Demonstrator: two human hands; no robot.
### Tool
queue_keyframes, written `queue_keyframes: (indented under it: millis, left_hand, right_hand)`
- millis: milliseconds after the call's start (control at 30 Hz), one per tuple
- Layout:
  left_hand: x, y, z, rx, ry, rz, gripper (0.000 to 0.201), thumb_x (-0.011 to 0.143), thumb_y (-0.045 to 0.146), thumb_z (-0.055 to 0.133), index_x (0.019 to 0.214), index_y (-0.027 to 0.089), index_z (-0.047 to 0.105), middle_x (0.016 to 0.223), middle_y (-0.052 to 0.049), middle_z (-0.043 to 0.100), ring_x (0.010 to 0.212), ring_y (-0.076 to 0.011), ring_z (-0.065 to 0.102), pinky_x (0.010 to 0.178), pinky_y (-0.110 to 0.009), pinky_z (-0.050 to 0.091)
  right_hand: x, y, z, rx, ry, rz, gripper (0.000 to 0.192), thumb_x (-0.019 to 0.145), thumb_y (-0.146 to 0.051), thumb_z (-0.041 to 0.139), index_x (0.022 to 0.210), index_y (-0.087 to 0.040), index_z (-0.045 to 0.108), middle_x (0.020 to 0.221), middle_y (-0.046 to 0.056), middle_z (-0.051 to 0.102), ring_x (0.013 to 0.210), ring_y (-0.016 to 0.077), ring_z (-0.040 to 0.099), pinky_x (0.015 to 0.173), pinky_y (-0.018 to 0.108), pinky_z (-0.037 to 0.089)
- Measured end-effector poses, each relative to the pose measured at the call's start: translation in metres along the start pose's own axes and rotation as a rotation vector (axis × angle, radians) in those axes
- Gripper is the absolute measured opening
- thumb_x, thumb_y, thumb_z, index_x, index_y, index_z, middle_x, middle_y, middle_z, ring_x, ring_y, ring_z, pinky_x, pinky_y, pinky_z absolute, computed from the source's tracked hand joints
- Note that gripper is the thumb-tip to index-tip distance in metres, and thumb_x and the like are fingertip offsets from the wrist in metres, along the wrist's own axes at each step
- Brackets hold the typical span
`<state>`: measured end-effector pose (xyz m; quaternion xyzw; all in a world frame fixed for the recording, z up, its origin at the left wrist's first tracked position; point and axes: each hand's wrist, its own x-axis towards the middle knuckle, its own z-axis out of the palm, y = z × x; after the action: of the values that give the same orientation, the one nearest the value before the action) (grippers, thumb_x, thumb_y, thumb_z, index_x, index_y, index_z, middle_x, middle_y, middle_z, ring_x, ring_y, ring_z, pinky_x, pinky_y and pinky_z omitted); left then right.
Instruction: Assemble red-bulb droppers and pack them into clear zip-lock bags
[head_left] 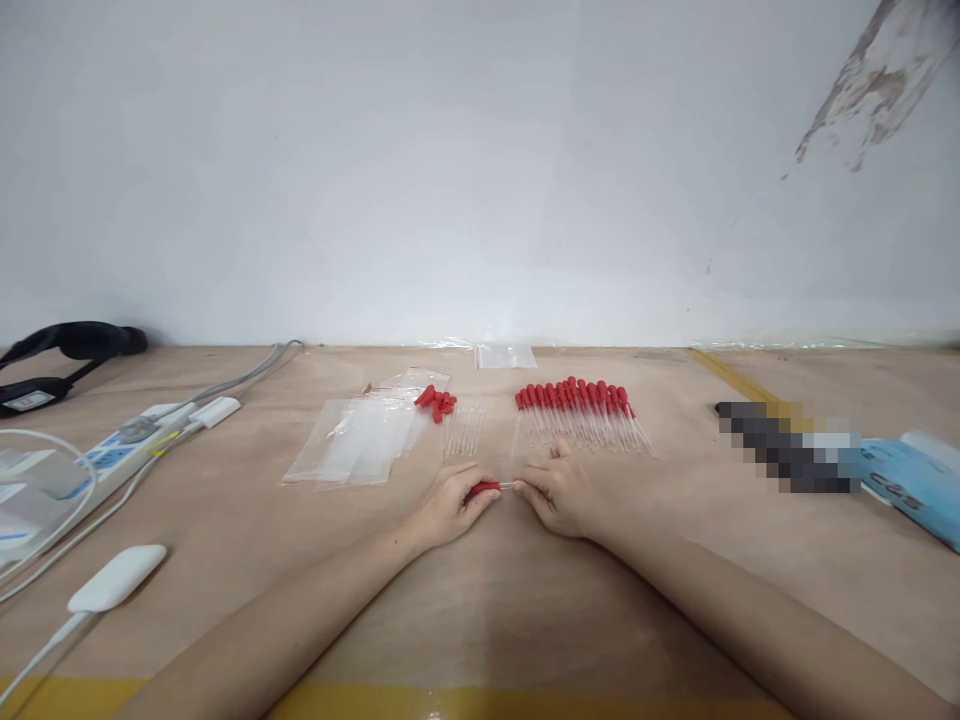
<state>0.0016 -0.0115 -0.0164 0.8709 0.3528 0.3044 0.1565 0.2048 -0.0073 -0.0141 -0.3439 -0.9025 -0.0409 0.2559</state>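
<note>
Now your left hand pinches a red bulb and your right hand grips a glass tube, low over the table; judged mid-assembly, needing straight alignment next.

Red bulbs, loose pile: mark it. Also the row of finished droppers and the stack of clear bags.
Loose red bulbs (436,401), head view, middle of pile.
Row of finished droppers (576,412), head view, on the tubes below the red tops.
Clear bags (360,440), head view, centre of stack.
</note>
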Motion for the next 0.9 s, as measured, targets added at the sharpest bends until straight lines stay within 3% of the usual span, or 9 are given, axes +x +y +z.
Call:
queue_keyframes:
  millis: [233, 333, 433, 533, 633, 700, 767, 900]
  left_hand:
    - [0.003, -0.001, -0.001, 0.033, -0.016, 0.034, 0.02, 0.087, 0.027, 0.043, 0.084, 0.015, 0.058, 0.075, -0.004, 0.059, 0.071, -0.0144, 0.054, 0.064, -0.024, 0.041]
    - [0.006, -0.001, -0.007, 0.041, -0.019, 0.031, 0.019, 0.086, 0.027, 0.043, 0.087, 0.017, 0.059, 0.079, -0.004, 0.061, 0.074, -0.015, 0.055, 0.067, -0.025, 0.043]
    - [0.008, -0.005, -0.016, 0.067, 0.065, 0.005, 0.022, 0.084, 0.03, 0.049, 0.101, 0.02, 0.056, 0.094, -0.005, 0.061, 0.085, -0.0171, 0.056, 0.075, -0.028, 0.044]
    - [0.009, -0.02, -0.025, 0.125, 0.262, -0.079, 0.031, 0.079, 0.033, 0.055, 0.108, 0.021, 0.053, 0.104, -0.006, 0.056, 0.096, -0.0197, 0.053, 0.082, -0.032, 0.043]
    - [0.008, -0.04, -0.03, 0.146, 0.39, -0.161, 0.024, 0.079, 0.03, 0.054, 0.1, 0.02, 0.055, 0.097, -0.005, 0.057, 0.09, -0.0189, 0.053, 0.08, -0.032, 0.044]
    - [0.008, -0.05, -0.03, 0.162, 0.401, -0.2, 0.021, 0.078, 0.028, 0.054, 0.097, 0.02, 0.056, 0.094, -0.005, 0.057, 0.086, -0.0187, 0.053, 0.077, -0.032, 0.045]
    - [0.007, -0.056, -0.028, 0.176, 0.391, -0.215, 0.021, 0.077, 0.026, 0.055, 0.096, 0.02, 0.057, 0.094, -0.005, 0.057, 0.087, -0.0193, 0.053, 0.076, -0.033, 0.045]
    - [0.006, -0.058, -0.026, 0.196, 0.382, -0.223, 0.021, 0.075, 0.024, 0.055, 0.096, 0.02, 0.057, 0.095, -0.005, 0.056, 0.09, -0.0201, 0.052, 0.079, -0.034, 0.044]
  right_hand:
    - [0.005, -0.003, 0.003, 0.078, -0.143, 0.093, 0.031, 0.088, -0.024, 0.034, 0.069, -0.017, 0.056, 0.065, 0.0, 0.061, 0.058, 0.0105, 0.047, 0.068, 0.029, 0.024]
    - [0.01, -0.005, -0.006, 0.116, -0.199, 0.121, 0.029, 0.088, -0.024, 0.034, 0.074, -0.017, 0.058, 0.069, 0.001, 0.062, 0.062, 0.0114, 0.05, 0.069, 0.028, 0.027]
    - [0.016, -0.003, -0.021, 0.186, -0.264, 0.171, 0.028, 0.086, -0.026, 0.037, 0.072, -0.017, 0.059, 0.069, 0.002, 0.063, 0.061, 0.0116, 0.051, 0.064, 0.025, 0.031]
    - [0.022, 0.012, -0.034, 0.261, -0.284, 0.361, 0.029, 0.082, -0.032, 0.042, 0.067, -0.017, 0.061, 0.064, 0.001, 0.062, 0.057, 0.0119, 0.051, 0.055, 0.023, 0.031]
    - [0.032, 0.037, -0.038, 0.215, -0.113, 0.67, 0.028, 0.078, -0.036, 0.045, 0.065, -0.018, 0.061, 0.067, 0.002, 0.064, 0.062, 0.0141, 0.055, 0.056, 0.023, 0.033]
    - [0.039, 0.055, -0.034, 0.089, 0.013, 0.87, 0.027, 0.075, -0.037, 0.047, 0.062, -0.018, 0.061, 0.069, 0.003, 0.064, 0.066, 0.0162, 0.056, 0.059, 0.025, 0.034]
    - [0.046, 0.069, -0.027, -0.034, 0.052, 1.001, 0.028, 0.075, -0.038, 0.046, 0.06, -0.019, 0.061, 0.069, 0.004, 0.064, 0.069, 0.0181, 0.057, 0.062, 0.028, 0.035]
    - [0.054, 0.083, -0.01, -0.133, 0.028, 1.084, 0.029, 0.076, -0.038, 0.043, 0.066, -0.02, 0.063, 0.073, 0.006, 0.065, 0.076, 0.0221, 0.058, 0.07, 0.034, 0.034]
